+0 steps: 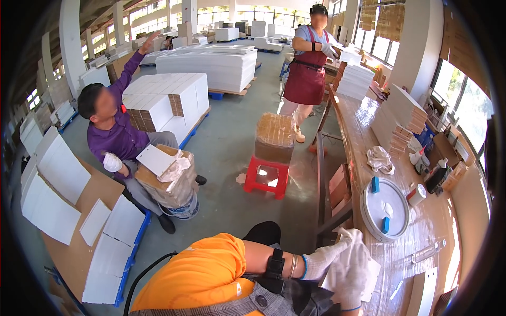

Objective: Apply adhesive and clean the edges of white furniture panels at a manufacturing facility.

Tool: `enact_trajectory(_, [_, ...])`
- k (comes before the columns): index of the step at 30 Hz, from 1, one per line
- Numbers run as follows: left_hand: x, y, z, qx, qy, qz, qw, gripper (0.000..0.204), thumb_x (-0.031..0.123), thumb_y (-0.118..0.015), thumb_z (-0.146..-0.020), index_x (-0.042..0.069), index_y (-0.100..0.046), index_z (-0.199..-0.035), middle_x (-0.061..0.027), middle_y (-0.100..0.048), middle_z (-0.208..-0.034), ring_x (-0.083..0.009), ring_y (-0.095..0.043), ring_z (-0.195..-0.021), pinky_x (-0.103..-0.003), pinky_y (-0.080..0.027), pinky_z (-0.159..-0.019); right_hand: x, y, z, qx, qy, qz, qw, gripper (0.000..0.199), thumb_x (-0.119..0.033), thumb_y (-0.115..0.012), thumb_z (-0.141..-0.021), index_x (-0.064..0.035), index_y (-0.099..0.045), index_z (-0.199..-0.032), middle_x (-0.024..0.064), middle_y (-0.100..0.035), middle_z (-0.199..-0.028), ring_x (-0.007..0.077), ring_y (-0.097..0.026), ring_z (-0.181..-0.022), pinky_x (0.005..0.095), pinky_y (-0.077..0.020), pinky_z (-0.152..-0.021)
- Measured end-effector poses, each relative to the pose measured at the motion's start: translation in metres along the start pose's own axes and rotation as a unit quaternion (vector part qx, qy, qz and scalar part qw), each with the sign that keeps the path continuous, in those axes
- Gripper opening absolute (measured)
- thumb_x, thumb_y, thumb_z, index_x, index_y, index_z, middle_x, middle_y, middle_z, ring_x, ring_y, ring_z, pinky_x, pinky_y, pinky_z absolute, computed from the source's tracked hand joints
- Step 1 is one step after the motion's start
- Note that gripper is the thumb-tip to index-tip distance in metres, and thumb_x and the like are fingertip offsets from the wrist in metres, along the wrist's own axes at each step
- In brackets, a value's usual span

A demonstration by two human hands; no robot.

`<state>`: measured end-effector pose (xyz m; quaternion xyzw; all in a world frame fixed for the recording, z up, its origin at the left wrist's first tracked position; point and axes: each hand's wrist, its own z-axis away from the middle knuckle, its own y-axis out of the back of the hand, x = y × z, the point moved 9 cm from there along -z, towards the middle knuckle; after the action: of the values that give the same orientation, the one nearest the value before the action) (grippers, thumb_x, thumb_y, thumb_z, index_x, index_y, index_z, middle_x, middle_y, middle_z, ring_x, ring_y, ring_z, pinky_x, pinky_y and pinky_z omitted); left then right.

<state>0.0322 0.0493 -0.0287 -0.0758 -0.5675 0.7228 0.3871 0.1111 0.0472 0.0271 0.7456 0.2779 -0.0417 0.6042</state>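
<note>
Film-covered workbench, running along a bank of windows, carries the station under review. Both gloved hands of the wearer, the left hand and the right hand, are together, overlapping at the fingers over a white panel. The panel lies directly beneath them, its edges showing to either side; whether the fingers are closed on it cannot be determined, as the gloves hide the contact. Just ahead of the hands sits a round tray bearing two blue blocks, one near and one far; a crumpled cloth lies beyond. A narrow white board rests to the right of the hands. In this reviewer's judgement, the step in hand is close handling of the panel, and the next move calls for a steady hold on it, fingertips clear of its face.
</note>
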Motion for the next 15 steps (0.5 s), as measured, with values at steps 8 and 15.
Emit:
enact_trajectory(8, [0.005, 0.006, 0.005, 0.049, -0.002, -0.032, 0.998, 0.035, 0.045, -0.063, -0.087, 0.011, -0.057, -0.096, -0.0030, -0.060, -0.090, -0.0169, -0.058, -0.077, -0.033, -0.051, -0.071, 0.059, 0.015, 0.019, 0.004, -0.042, -0.010, 0.999, 0.064, -0.030, -0.057, -0.086, -0.0041, -0.035, -0.141, 0.0214, -0.041, -0.138, 0.0355, -0.040, -0.128, 0.0424, -0.0279, -0.110])
enact_trajectory(15, [0.010, 0.015, -0.002, 0.117, -0.015, -0.122, 0.985, 0.041, 0.043, -0.067, -0.085, 0.007, -0.056, -0.102, -0.0048, -0.060, -0.085, -0.0169, -0.060, -0.074, -0.037, -0.053, -0.062, 0.060, 0.006, 0.033, -0.104, -0.192, 0.252, 0.943, 0.067, -0.028, -0.059, -0.086, -0.0003, -0.032, -0.141, 0.0226, -0.040, -0.138, 0.0354, -0.040, -0.128, 0.0416, -0.0285, -0.111])
